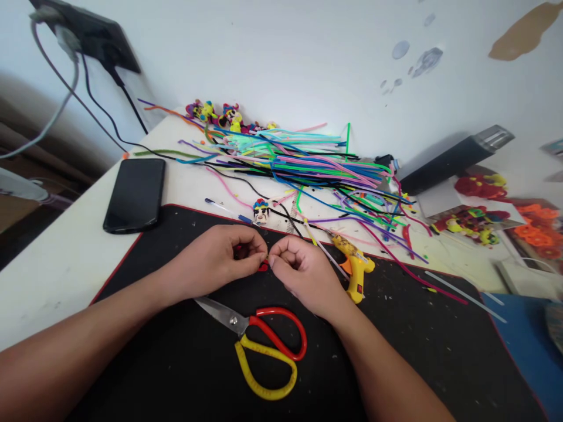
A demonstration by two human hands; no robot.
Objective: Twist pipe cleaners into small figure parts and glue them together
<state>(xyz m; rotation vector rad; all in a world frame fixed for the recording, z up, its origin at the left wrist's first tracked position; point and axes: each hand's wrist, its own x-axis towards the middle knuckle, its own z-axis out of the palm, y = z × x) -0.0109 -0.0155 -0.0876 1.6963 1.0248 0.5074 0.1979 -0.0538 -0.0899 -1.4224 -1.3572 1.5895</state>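
Over the black mat my left hand and my right hand meet almost fingertip to fingertip. Both are closed in a pinch. A small red piece shows at the left fingertips, mostly hidden by the fingers; its kind is unclear. Whatever the right fingers pinch is too small to make out. Below the hands lie scissors with one red and one yellow handle. Just right of my right hand rests a yellow glue gun. A small doll head with a painted face sits behind the hands.
Many coloured pipe cleaners are heaped along the wall. A black phone lies at left, and a pen near the mat's far edge. Small figures stand at the back. A dark flask lies at right beside orange pieces.
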